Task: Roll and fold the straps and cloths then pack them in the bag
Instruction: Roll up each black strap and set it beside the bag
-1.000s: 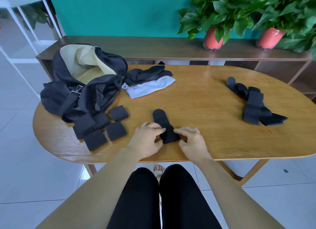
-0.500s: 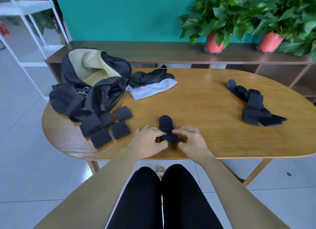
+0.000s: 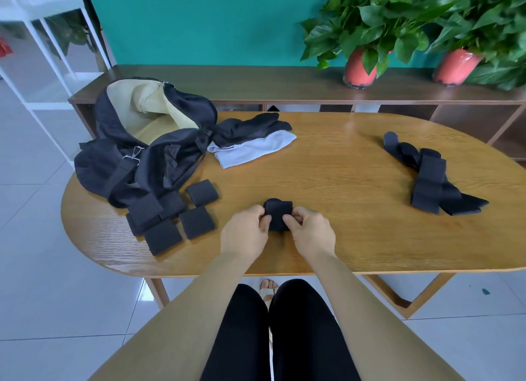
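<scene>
To our left on the oval wood-grain table, a cluster of squat, rolled black mesh straps lies just beside the slumped black fabric bag, whose zip gapes on a tan lining. Behind them a folded black cloth overlaps a folded white cloth. Well apart to the right lies a limp pile of unrolled black straps. Near the table's front edge, our left hand and right hand pinch a short, thick black strap roll from either side, fingers curled, its rounded end showing beyond them. Two leafy plants in glossy red pots stand on the dark sideboard behind.
</scene>
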`<action>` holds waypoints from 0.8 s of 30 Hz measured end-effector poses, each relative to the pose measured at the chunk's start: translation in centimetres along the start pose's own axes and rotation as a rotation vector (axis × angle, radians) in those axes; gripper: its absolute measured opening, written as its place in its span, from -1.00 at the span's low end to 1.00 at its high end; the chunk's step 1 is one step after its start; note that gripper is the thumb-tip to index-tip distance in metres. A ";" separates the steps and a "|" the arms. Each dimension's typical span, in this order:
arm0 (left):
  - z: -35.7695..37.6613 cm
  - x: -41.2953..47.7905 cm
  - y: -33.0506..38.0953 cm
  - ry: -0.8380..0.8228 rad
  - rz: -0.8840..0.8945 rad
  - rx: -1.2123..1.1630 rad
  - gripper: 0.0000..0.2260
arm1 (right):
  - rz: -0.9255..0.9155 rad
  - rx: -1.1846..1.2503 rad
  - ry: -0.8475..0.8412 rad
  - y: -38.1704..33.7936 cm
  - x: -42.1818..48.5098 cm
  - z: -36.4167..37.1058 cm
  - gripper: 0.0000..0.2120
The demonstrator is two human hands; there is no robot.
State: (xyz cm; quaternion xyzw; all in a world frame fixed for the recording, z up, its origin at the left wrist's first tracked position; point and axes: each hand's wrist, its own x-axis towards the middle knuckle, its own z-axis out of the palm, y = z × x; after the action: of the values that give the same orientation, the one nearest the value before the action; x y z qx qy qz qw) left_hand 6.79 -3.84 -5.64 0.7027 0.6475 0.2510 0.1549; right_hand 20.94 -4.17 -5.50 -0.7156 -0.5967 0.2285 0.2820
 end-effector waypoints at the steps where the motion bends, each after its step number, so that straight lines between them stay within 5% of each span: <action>1: 0.1 0.1 0.1 0.000 -0.022 -0.001 -0.76 | 0.003 -0.027 -0.009 -0.1 0.2 0.0 -0.84; 8: 0.8 1.2 0.3 -0.014 -0.124 -0.044 -0.66 | 0.053 -0.153 -0.009 -1.0 1.0 0.4 -0.72; 15: 1.1 1.3 -0.1 0.023 -0.181 -0.124 -0.85 | 0.072 -0.166 0.012 -1.2 1.2 1.2 -0.67; 24: 1.0 1.4 -0.1 0.019 -0.203 -0.137 -0.88 | 0.052 -0.250 0.075 -1.1 1.1 1.7 -0.69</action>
State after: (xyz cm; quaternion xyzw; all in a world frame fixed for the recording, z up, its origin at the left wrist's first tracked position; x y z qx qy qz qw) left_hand 7.28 -2.38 -6.28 0.6188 0.6981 0.2843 0.2211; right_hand 19.18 -2.70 -6.01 -0.7685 -0.5909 0.1325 0.2067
